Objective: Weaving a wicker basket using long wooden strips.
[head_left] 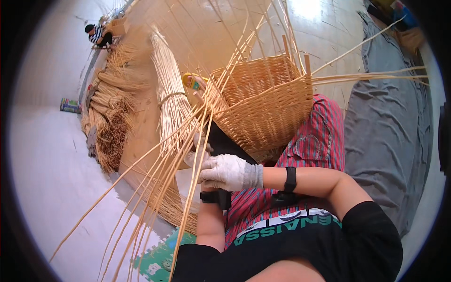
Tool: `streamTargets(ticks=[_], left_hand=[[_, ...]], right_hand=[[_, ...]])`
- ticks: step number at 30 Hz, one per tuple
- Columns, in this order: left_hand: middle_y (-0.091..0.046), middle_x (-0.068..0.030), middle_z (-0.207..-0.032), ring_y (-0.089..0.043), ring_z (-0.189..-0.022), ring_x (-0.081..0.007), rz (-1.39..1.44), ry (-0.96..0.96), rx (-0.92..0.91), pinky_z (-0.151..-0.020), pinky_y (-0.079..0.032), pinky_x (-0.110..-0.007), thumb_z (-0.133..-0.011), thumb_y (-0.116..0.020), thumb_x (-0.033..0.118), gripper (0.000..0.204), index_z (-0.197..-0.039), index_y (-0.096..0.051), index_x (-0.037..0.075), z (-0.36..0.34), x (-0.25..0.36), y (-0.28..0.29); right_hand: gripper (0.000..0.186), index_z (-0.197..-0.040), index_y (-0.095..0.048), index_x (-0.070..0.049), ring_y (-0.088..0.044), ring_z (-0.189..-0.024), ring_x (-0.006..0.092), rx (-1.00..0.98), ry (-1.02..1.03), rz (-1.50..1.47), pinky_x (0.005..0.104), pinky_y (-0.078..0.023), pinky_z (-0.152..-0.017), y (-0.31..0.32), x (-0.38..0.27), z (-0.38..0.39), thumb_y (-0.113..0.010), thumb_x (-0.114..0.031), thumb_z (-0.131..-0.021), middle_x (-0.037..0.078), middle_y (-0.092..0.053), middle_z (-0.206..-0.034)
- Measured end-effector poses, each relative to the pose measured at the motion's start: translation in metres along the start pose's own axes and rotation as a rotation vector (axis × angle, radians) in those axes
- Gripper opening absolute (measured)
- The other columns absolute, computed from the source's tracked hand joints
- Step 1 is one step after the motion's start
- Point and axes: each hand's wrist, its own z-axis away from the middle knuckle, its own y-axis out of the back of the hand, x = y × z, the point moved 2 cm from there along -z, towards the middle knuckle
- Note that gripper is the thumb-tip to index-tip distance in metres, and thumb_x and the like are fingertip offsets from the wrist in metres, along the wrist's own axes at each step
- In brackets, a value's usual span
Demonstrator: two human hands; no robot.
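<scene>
A woven wicker basket (263,113), with long loose canes fanning out from its rim, rests tilted over my lap. My right hand (224,171), in a white glove, has its fingers curled beside the long canes (141,183) at the basket's near left corner; what they grip is hidden. My left hand (197,154), also gloved, sits just behind the right one, partly covered by canes and the right hand, so its fingers are unclear. A bound bundle of pale rods (167,80) lies left of the basket.
Heaped cane bundles (105,117) lie along the left, with a seated person (96,35) beyond them. Grey fabric (385,141) stretches along the right on the floor (333,28). A green mat (159,249) is at lower left, and a yellow object (190,81) lies behind the basket.
</scene>
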Motion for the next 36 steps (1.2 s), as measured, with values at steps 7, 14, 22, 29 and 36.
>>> streamTargets(ticks=[7,14,22,29,36], left_hand=[[-0.065,-0.0177,-0.122,-0.064,-0.114,-0.0268,0.66,0.522,-0.262,-0.09,-0.059,-0.039,-0.107,-0.053,0.025,0.043,-0.141,-0.052,0.0,0.024,0.028,0.018],[-0.065,-0.0195,-0.121,-0.062,-0.118,-0.0304,0.813,0.087,-0.034,-0.094,-0.058,-0.043,-0.108,-0.047,0.033,0.045,-0.137,-0.054,0.0,-0.038,0.128,-0.034],[-0.06,-0.0206,-0.134,-0.058,-0.125,-0.0307,0.726,-0.024,-0.096,-0.112,-0.043,-0.044,-0.108,-0.043,0.043,0.05,-0.133,-0.053,0.001,-0.04,0.074,-0.054],[-0.047,-0.0188,-0.15,-0.046,-0.138,-0.0283,0.215,0.309,-0.201,-0.115,-0.035,-0.037,-0.1,-0.067,0.029,0.064,-0.147,-0.041,-0.006,0.007,0.066,-0.064],[-0.061,-0.02,-0.13,-0.059,-0.117,-0.0344,-0.133,-0.082,-0.107,-0.102,-0.046,-0.043,-0.083,-0.084,0.043,0.077,-0.136,-0.051,-0.001,-0.055,0.022,-0.096]], right_hand=[[0.041,-0.089,-0.069,-0.011,-0.067,-0.09,0.0357,-0.27,0.166,0.129,0.0467,-0.052,-0.08,-0.016,0.006,-0.01,-0.069,-0.051,-0.083,0.011,-0.07,-0.091],[0.033,-0.078,-0.072,-0.014,-0.07,-0.078,0.0332,-0.363,0.021,0.26,0.0454,-0.054,-0.069,0.027,-0.014,0.025,-0.066,-0.045,-0.088,0.009,-0.072,-0.079],[0.027,-0.107,-0.06,-0.005,-0.066,-0.087,0.0189,0.51,0.001,-1.135,0.035,-0.054,-0.078,0.186,0.198,0.12,-0.044,-0.026,-0.108,0.006,-0.066,-0.088],[0.012,-0.11,-0.066,-0.004,-0.065,-0.095,0.013,0.663,-0.568,-0.536,0.0297,-0.054,-0.085,0.18,0.123,0.087,-0.065,-0.007,-0.098,0.006,-0.067,-0.094],[0.014,-0.107,-0.073,-0.001,-0.066,-0.087,0.0089,0.852,-0.632,0.146,0.0248,-0.054,-0.08,0.166,0.128,0.086,-0.069,-0.003,-0.094,0.005,-0.074,-0.093]])
